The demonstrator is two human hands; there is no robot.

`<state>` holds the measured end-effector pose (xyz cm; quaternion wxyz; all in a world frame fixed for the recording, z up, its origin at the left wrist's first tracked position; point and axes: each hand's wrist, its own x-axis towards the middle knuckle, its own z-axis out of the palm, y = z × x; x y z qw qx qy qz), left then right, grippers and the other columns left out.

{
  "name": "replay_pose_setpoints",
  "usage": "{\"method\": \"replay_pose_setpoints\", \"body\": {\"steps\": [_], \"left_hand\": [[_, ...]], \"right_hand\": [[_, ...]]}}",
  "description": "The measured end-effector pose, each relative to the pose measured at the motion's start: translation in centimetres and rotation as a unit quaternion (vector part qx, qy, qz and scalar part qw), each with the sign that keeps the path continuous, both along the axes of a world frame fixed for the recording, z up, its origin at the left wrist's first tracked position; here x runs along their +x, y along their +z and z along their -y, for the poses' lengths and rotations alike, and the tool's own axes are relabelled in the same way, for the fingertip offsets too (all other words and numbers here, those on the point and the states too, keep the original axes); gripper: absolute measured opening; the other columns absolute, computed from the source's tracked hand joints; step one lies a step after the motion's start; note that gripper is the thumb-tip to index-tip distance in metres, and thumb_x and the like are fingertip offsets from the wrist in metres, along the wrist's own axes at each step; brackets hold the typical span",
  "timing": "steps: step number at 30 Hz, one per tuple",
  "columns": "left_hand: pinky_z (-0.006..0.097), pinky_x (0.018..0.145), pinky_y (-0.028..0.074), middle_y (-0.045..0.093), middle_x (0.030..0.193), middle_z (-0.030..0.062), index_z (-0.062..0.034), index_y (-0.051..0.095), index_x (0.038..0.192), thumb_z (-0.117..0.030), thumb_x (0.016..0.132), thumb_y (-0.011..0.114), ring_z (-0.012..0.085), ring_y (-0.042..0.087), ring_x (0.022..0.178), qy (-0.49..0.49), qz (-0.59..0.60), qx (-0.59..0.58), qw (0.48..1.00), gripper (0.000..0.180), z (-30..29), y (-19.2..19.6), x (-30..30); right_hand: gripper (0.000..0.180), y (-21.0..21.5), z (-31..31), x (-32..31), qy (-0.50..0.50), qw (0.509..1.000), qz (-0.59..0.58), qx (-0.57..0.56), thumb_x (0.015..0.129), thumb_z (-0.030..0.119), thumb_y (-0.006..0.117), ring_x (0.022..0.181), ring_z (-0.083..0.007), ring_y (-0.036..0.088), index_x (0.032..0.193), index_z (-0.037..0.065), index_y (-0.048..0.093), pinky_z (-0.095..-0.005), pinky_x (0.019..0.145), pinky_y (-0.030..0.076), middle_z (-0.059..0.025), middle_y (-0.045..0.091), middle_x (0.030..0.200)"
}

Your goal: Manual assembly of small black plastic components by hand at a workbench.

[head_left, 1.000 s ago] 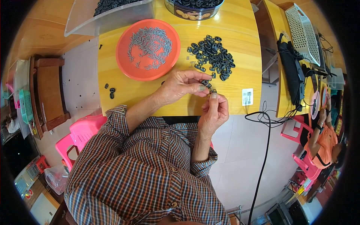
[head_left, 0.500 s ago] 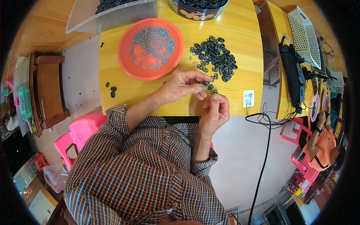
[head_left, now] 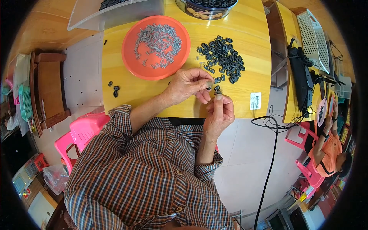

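The right hand (head_left: 219, 115) has its grip pinched shut on a small black oval part (head_left: 217, 90), the left hand (head_left: 188, 85) pinching another just beside it over the counter (head_left: 126, 90), the black pile (head_left: 222, 57) lying just beyond.

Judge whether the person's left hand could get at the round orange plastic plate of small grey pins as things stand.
Probably yes: the left hand pinches a small black part just below the round orange plastic plate, with only bare yellow wooden table between them.
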<state>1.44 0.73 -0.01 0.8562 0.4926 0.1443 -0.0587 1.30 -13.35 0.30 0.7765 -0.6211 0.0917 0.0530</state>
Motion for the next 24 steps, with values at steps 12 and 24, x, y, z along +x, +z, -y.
{"method": "replay_pose_setpoints", "body": {"steps": [12,24], "left_hand": [[0.029,0.074,0.059,0.067,0.089,0.0105,0.0011,0.057,0.12,0.001,0.091,0.052,0.0185,0.068,0.08,-0.049,0.034,0.018,0.998,0.03,-0.3,0.4,-0.19],[0.023,0.069,0.055,0.067,0.084,0.0059,-0.0019,0.059,0.121,-0.003,0.091,0.055,0.011,0.066,0.074,-0.077,0.058,0.074,0.993,0.03,-0.53,0.19,-0.24]], "right_hand": [[0.011,-0.01,-0.08,0.09,-0.01,1.0,-0.009,-0.001,0.09,0.01,0.06,0.054,-0.0038,0.044,0.082,0.004,0.058,-0.0172,0.047,0.033,-0.0002,0.056,0.07],[0.012,0.29,-0.16,0.0,0.014,1.0,-0.014,-0.022,0.09,0.011,0.06,0.053,-0.0034,0.042,0.081,0.003,0.058,-0.0172,0.048,0.032,0.0005,0.055,0.067]]}}
